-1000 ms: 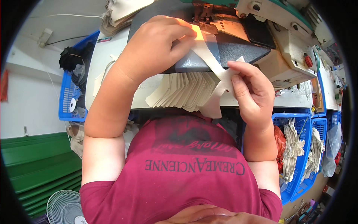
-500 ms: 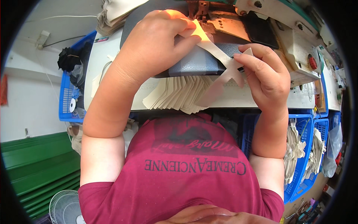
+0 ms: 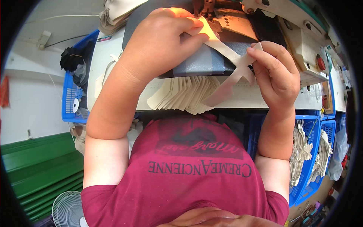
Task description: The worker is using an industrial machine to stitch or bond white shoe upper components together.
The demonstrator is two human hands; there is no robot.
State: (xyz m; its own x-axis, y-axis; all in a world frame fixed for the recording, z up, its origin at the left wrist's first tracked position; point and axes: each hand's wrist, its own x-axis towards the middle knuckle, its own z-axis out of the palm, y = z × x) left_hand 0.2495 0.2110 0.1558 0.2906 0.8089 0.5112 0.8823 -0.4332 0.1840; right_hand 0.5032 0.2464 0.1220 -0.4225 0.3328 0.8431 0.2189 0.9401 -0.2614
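A cream cut piece of leather or fabric (image 3: 223,49) with several crossing arms stretches between my hands. My left hand (image 3: 166,41) pinches its far end beside the sewing machine's presser foot (image 3: 204,9), under orange light; the fingertips partly cover that end. My right hand (image 3: 278,72) grips another arm of the piece between thumb and fingers. A loose arm hangs toward me over the table edge. Below the left hand, a fanned row of similar cream pieces (image 3: 181,94) lies along the front of the table, under a padded blue-grey striped surface (image 3: 204,64).
The machine body (image 3: 302,56) stands to the right, with a dark flat object (image 3: 268,30) on it. A stack of cream pieces (image 3: 115,17) sits at the back left. Blue baskets (image 3: 310,162) holding more pieces are at right; another blue basket (image 3: 70,94) is at left.
My right hand has shifted slightly right and up, lifting its arm of the cream piece. My left hand keeps its pinch near the presser foot. The whole view has moved slightly.
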